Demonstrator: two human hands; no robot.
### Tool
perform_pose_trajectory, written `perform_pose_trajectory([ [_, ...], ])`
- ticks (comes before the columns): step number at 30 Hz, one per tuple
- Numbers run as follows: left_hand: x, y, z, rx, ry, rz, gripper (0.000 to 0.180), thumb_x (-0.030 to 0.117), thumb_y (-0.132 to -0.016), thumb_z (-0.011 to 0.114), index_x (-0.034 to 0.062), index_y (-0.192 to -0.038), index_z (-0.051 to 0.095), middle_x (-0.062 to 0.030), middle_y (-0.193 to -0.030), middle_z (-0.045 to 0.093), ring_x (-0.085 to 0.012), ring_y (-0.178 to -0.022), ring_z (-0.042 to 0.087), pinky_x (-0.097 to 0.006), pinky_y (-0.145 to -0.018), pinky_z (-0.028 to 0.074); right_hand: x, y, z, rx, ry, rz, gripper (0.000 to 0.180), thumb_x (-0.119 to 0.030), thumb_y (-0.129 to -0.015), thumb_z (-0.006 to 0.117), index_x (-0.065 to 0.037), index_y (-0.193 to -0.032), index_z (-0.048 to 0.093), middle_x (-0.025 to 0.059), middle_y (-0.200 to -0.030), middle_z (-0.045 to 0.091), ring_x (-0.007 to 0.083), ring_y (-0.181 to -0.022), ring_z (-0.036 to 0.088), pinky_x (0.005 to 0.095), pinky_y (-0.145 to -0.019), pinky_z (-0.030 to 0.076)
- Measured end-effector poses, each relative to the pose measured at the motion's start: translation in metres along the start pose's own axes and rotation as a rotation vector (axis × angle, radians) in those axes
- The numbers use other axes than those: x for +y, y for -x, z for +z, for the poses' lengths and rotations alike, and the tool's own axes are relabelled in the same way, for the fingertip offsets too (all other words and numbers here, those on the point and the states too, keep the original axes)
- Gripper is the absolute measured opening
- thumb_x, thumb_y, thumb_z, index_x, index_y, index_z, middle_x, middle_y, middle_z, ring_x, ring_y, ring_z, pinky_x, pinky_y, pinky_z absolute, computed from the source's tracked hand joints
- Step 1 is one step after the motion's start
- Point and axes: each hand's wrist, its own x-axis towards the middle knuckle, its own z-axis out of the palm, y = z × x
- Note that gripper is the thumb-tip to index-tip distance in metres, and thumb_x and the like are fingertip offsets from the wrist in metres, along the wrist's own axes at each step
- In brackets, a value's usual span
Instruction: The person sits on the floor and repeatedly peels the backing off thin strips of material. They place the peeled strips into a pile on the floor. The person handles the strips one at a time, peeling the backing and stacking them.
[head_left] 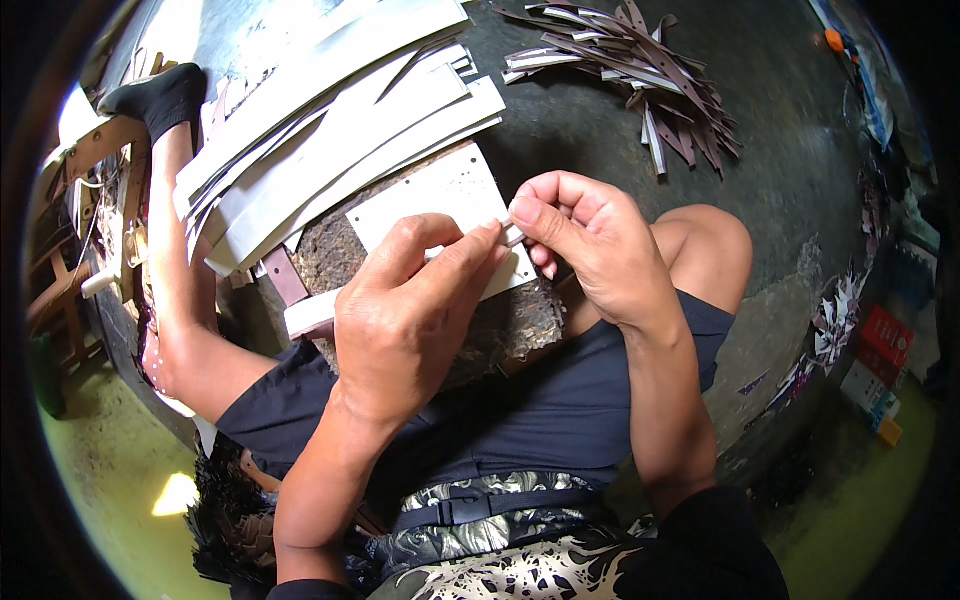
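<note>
— Currently in hand?
— Small white strip piece (513, 237), pinched between left hand (405, 320) and right hand (590, 240); fingers of both closed on it, tips meeting just above the lap.
— Beneath?
— White perforated card (440, 200), lying flat on a worn dark block (500, 330) resting across the thighs. Reddish-brown strap (285, 275) just beside the block's left edge.
— Further out?
— Stack of long white strips (330, 130) fanned on the dark floor (780, 160), touching the card's upper edge. Heap of grey-brown cut strips (640, 80) upper right, well apart from the hands. Black-socked foot (160, 98) at upper left, beside a wooden frame (95, 150).
— Right margin?
— Paper scraps (835, 320), coloured small boxes (880, 375); details too small to tell.
</note>
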Motion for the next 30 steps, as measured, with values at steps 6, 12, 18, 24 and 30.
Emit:
perform_pose_trajectory([
  [6, -0.008, -0.003, -0.008, -0.018, -0.121, 0.1, 0.028, 0.011, -0.085, 0.096, 0.0135, -0.112, 0.088, -0.0028, -0.099, 0.072, -0.0224, -0.086, 0.064, -0.037, -0.074, 0.053, 0.008, -0.004, -0.001, -0.013, -0.021, -0.03, 0.021, -0.024, -0.115, 0.073, -0.003, -0.113, 0.075, -0.0046, -0.091, 0.07, 0.0016, -0.075, 0.058, 0.0195, -0.067, 0.05],
  [12, -0.013, 0.002, 0.003, 0.061, -0.044, 0.071, 0.029, 0.011, -0.084, 0.097, 0.0139, -0.111, 0.088, -0.0022, -0.099, 0.072, -0.0218, -0.085, 0.063, -0.037, -0.076, 0.052, 0.011, -0.005, 0.002, -0.002, -0.113, -0.014, 0.022, -0.025, -0.116, 0.072, -0.004, -0.11, 0.074, -0.0057, -0.089, 0.068, 0.0012, -0.076, 0.056, 0.0184, -0.069, 0.048],
  [18, -0.006, 0.002, 0.003, 0.057, -0.034, 0.032, 0.028, 0.011, -0.083, 0.097, 0.0134, -0.108, 0.087, -0.0025, -0.099, 0.071, -0.0224, -0.084, 0.064, -0.038, -0.076, 0.052, 0.014, 0.003, 0.019, 0.166, 0.001, -0.091, 0.019, -0.023, -0.115, 0.074, -0.004, -0.112, 0.072, -0.0042, -0.093, 0.07, 0.0019, -0.083, 0.06, 0.019, -0.074, 0.051],
  [24, -0.013, -0.001, -0.002, 0.039, 0.012, 0.044, 0.027, 0.011, -0.083, 0.097, 0.0122, -0.108, 0.088, -0.003, -0.097, 0.071, -0.0221, -0.084, 0.066, -0.039, -0.075, 0.052, 0.022, -0.002, 0.021, 0.122, -0.268, -0.059, 0.025, -0.027, -0.111, 0.081, -0.003, -0.109, 0.073, -0.0035, -0.091, 0.072, 0.0007, -0.08, 0.06, 0.0192, -0.07, 0.05],
  [30, -0.016, 0.003, 0.001, 0.043, 0.009, 0.045, 0.028, 0.012, -0.084, 0.098, 0.0122, -0.111, 0.089, -0.0028, -0.097, 0.072, -0.0209, -0.084, 0.066, -0.038, -0.075, 0.052, 0.024, -0.006, 0.01, 0.092, -0.312, -0.014, 0.022, -0.027, -0.11, 0.081, -0.006, -0.11, 0.073, -0.0046, -0.09, 0.073, -0.0004, -0.073, 0.058, 0.0177, -0.065, 0.047],
])
